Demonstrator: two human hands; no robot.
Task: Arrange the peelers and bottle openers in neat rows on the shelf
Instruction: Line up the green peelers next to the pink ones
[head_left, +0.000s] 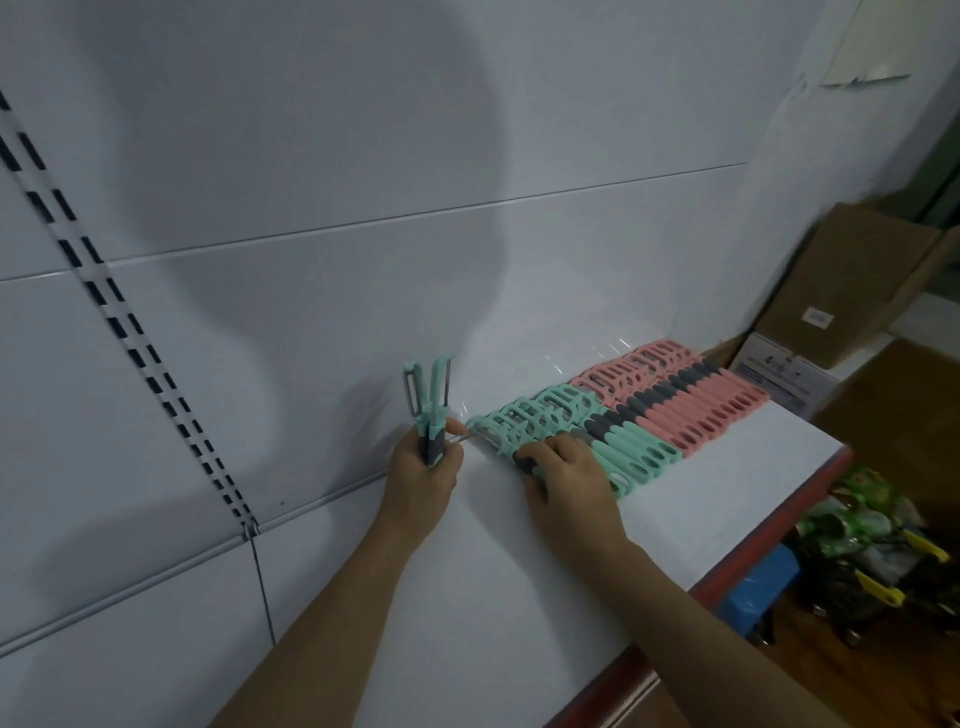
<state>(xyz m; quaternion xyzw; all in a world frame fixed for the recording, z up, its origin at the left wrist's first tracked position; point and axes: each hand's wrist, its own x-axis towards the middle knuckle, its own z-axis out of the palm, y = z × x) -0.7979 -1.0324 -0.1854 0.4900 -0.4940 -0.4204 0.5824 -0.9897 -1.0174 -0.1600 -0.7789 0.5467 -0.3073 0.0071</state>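
Left hand grips two mint peelers upright just left of the mint row; right hand clasps its end peeler, which should settle flush and parallel.

The head-worn wide-angle view looks forward and down from close above the white shelf, tilted.

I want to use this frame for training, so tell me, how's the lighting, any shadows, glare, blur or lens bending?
Head view: dim, cool light; a large soft shadow falls across the white back panel; faint glare streaks sit near the pink peelers; the slotted rail bows from wide-angle distortion; the cardboard box at the right edge is smeared; the mint peelers look sharp.
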